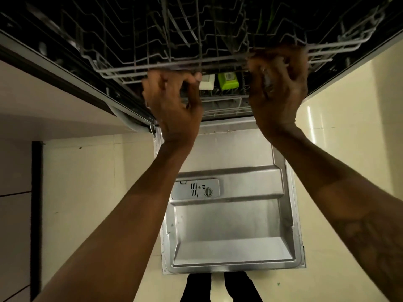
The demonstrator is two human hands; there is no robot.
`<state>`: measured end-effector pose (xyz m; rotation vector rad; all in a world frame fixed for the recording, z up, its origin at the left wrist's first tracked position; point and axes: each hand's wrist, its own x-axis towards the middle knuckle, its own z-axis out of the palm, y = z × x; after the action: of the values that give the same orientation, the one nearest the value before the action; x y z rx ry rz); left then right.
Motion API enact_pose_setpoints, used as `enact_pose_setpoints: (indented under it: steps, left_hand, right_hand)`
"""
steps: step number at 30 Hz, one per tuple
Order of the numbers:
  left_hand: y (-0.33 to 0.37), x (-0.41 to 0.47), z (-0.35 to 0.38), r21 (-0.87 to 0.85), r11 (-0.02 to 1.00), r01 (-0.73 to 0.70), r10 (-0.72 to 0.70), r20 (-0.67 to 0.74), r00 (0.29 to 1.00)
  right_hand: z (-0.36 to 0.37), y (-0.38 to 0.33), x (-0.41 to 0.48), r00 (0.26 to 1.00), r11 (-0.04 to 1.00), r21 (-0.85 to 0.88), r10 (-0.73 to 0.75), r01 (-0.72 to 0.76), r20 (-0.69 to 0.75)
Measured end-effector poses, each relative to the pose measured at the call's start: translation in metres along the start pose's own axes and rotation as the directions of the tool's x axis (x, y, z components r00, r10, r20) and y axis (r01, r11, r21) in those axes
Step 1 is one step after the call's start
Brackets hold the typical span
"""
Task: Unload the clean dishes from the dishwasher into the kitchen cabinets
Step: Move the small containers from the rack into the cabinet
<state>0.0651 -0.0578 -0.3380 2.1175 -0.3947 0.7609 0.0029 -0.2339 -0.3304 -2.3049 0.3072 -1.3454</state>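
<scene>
The left hand (172,103) has its fingers curled over the front wire of the rack (135,68) and grips it. The right hand (280,90) grips the same front wire further right (it is blurred, but the fingers are bent around the wire). Just behind the wire, between the two hands, sit a white piece (206,82) and a green piece (228,80). Below the hands the dishwasher door (231,225) lies open, with its dispenser (196,189), over a pale floor (87,182).

No legible text, detergent dispenser (196,189) markings on dishwasher door (235,236) too small
</scene>
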Motion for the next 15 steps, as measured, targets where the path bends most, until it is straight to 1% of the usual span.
enact_pose_setpoints:
  steps: [1, 2, 3, 4, 5, 6, 7, 8, 10, 11, 12, 13, 14, 15]
  left_hand:
    - [-0.006, -0.011, 0.005, -0.024, 1.0, 0.007, -0.004, 0.116, 0.993]
    - [-0.01, -0.02, 0.009, -0.012, 1.0, 0.026, -0.022, 0.247, 0.969]
    - [-0.016, -0.03, 0.016, 0.038, 0.999, 0.034, -0.046, 0.373, 0.927]
    - [-0.022, -0.038, 0.024, 0.099, 0.995, 0.009, -0.056, 0.482, 0.874]
    - [-0.03, -0.047, 0.033, 0.146, 0.989, -0.04, -0.05, 0.565, 0.823]
    - [-0.035, -0.054, 0.042, 0.175, 0.982, -0.077, -0.052, 0.634, 0.771]
    - [-0.039, -0.059, 0.049, 0.19, 0.977, -0.094, -0.065, 0.691, 0.72]
    - [-0.043, -0.063, 0.057, 0.205, 0.974, -0.094, -0.091, 0.738, 0.669]
    - [-0.052, -0.068, 0.073, 0.236, 0.966, -0.109, -0.129, 0.8, 0.587]
    - [-0.055, -0.069, 0.08, 0.255, 0.957, -0.134, -0.141, 0.82, 0.554]
    - [-0.058, -0.069, 0.086, 0.272, 0.949, -0.161, -0.149, 0.833, 0.532]
    - [-0.062, -0.07, 0.092, 0.289, 0.942, -0.172, -0.158, 0.832, 0.532]
    - [-0.064, -0.069, 0.098, 0.303, 0.937, -0.174, -0.165, 0.823, 0.544]
    - [-0.066, -0.069, 0.102, 0.321, 0.931, -0.177, -0.173, 0.81, 0.561]
  right_hand:
    - [0.001, -0.002, -0.007, 0.998, 0.999, 0.004, 0.037, -0.037, -0.042]
    - [0.001, -0.004, -0.014, 0.997, 0.999, 0.013, 0.051, -0.051, -0.051]
    - [0.003, -0.005, -0.024, 0.998, 0.997, 0.025, 0.067, -0.067, -0.011]
    - [0.005, -0.004, -0.034, 0.993, 0.996, 0.028, 0.084, -0.087, 0.088]
    - [0.009, -0.002, -0.045, 0.967, 0.993, 0.014, 0.108, -0.114, 0.232]
    - [0.014, 0.001, -0.055, 0.911, 0.989, -0.024, 0.141, -0.143, 0.387]
    - [0.022, 0.008, -0.065, 0.828, 0.984, -0.08, 0.179, -0.161, 0.531]
    - [0.031, 0.014, -0.073, 0.734, 0.975, -0.135, 0.222, -0.176, 0.642]
    - [0.051, 0.028, -0.084, 0.566, 0.959, -0.224, 0.283, -0.172, 0.775]
    - [0.06, 0.034, -0.086, 0.5, 0.955, -0.259, 0.296, -0.143, 0.814]
    - [0.068, 0.039, -0.087, 0.451, 0.955, -0.28, 0.295, -0.101, 0.843]
    - [0.075, 0.045, -0.089, 0.429, 0.955, -0.287, 0.291, -0.075, 0.855]
    - [0.08, 0.051, -0.09, 0.427, 0.955, -0.287, 0.289, -0.071, 0.857]
    - [0.083, 0.055, -0.092, 0.442, 0.957, -0.283, 0.281, -0.062, 0.852]
